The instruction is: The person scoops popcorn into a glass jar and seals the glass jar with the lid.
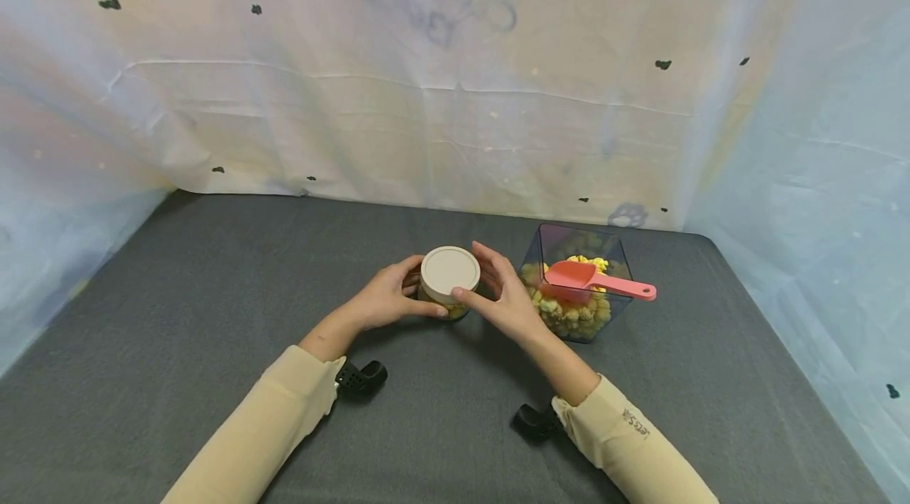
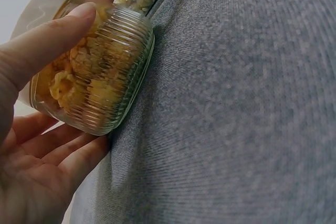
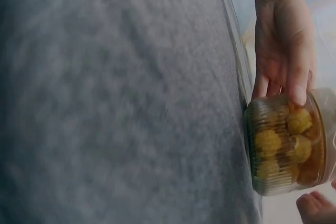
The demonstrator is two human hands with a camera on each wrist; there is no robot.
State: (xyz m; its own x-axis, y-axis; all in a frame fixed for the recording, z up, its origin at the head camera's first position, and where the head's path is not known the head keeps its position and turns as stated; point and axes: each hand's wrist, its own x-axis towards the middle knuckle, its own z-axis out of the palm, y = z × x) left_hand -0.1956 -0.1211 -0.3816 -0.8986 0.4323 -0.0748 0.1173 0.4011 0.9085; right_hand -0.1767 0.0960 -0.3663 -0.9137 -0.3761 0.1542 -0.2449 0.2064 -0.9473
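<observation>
A ribbed glass jar (image 2: pixel 97 85) of yellow-brown popcorn stands on the grey table, topped by a cream lid (image 1: pixel 449 268). My left hand (image 1: pixel 389 295) holds the jar from the left: its thumb (image 2: pixel 60 35) lies along the near side and its fingers curve round behind. On the other side is my right hand (image 1: pixel 506 299), fingers spread and loosely bent. Its thumb overlaps the lid's right rim in the head view. In the right wrist view, the fingertips (image 3: pixel 316 208) of that hand show close beside the lid, with a gap at the jar's wall.
Just right of my right hand stands a clear square bin (image 1: pixel 577 314) of popcorn. A pink scoop (image 1: pixel 597 280) lies in it, its handle jutting over the right rim. Pale cloth (image 1: pixel 426 133) hangs behind the grey table (image 1: pixel 249 275) and along both sides.
</observation>
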